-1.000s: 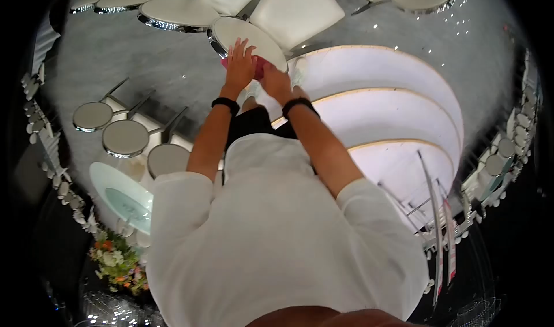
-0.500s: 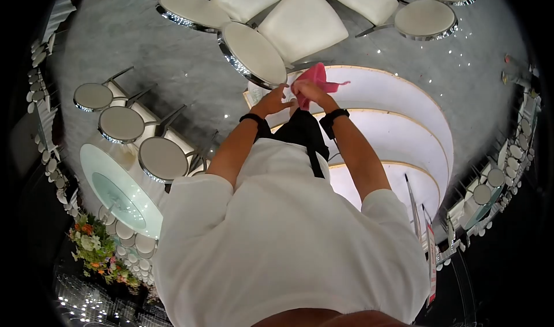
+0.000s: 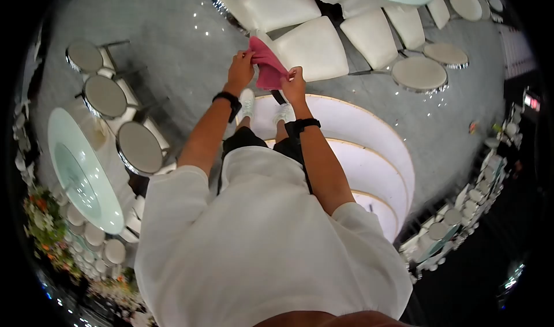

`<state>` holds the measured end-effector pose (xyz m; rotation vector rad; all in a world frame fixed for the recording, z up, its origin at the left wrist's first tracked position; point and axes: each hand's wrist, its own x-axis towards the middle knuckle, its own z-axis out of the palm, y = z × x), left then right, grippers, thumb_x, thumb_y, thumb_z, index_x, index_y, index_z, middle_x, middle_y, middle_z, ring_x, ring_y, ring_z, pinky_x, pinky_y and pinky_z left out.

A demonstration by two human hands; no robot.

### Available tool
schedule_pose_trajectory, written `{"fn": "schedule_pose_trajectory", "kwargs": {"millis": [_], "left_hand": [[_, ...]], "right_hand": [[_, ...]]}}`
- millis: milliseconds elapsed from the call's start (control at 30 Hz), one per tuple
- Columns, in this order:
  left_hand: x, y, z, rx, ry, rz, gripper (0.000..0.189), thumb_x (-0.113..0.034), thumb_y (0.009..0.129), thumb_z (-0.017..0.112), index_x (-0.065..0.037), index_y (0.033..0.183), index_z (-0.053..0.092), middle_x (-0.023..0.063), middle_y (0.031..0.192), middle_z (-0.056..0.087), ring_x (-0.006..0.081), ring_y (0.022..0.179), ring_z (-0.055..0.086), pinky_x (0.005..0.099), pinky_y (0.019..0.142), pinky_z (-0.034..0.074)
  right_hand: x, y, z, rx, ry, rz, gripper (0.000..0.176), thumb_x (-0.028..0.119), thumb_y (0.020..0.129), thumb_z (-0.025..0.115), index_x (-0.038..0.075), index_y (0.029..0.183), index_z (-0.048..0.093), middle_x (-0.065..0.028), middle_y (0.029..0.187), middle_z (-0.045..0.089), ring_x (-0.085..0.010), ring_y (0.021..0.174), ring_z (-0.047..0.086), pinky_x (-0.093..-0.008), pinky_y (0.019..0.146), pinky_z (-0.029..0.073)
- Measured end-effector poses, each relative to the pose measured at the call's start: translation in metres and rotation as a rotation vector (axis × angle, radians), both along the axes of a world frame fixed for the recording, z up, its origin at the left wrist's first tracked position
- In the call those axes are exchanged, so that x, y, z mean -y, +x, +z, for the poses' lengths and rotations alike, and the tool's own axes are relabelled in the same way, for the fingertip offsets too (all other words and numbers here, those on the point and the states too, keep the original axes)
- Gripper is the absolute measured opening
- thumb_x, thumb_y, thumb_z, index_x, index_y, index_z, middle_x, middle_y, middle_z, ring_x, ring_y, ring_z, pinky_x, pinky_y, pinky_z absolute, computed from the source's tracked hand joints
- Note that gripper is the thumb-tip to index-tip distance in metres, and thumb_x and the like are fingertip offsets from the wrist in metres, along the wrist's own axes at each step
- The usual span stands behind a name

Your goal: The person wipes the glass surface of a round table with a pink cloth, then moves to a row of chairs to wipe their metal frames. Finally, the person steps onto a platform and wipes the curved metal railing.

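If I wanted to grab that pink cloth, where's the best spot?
Probably by two opposite edges, coming in from either side. The pink cloth is limp and creased, so a pinch at each end, as the left hand and right hand have it, should hold it spread rather than bunched.

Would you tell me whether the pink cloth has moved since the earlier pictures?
Yes. The pink cloth has lifted off the round chair back; the left hand and right hand now hold it up in front of a white seat cushion.
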<state>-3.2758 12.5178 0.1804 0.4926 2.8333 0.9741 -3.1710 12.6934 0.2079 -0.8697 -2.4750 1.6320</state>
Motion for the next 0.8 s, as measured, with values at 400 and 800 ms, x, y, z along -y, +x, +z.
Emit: {"fn": "schedule_pose_trajectory", "kwargs": {"millis": [400,800], "left_hand": [[-0.045,0.077,-0.010,-0.042,-0.558,-0.097,0.095,-0.053,0.091,0.053,0.010,0.152,0.018,0.0373,0.154,0.022,0.0518,0.144,0.023,0.0714,0.111,0.014],[-0.054,0.017,-0.006,0.308,-0.390,-0.009,0.096,-0.052,0.092,0.053,0.009,0.152,0.010,0.0411,0.147,0.030,0.0543,0.136,0.036,0.0671,0.107,0.031]], "right_hand": [[0.023,0.017,-0.040,-0.140,0.409,0.423,0.092,0.028,0.079,0.077,-0.004,0.148,0.026,-0.0297,0.136,0.044,-0.0483,0.123,0.046,-0.0566,0.098,0.044],[0.010,-0.027,-0.073,-0.020,0.307,0.579,0.115,0.031,0.064,0.087,-0.010,0.147,0.018,-0.0319,0.141,0.039,-0.0477,0.131,0.040,-0.0518,0.107,0.039]]}}
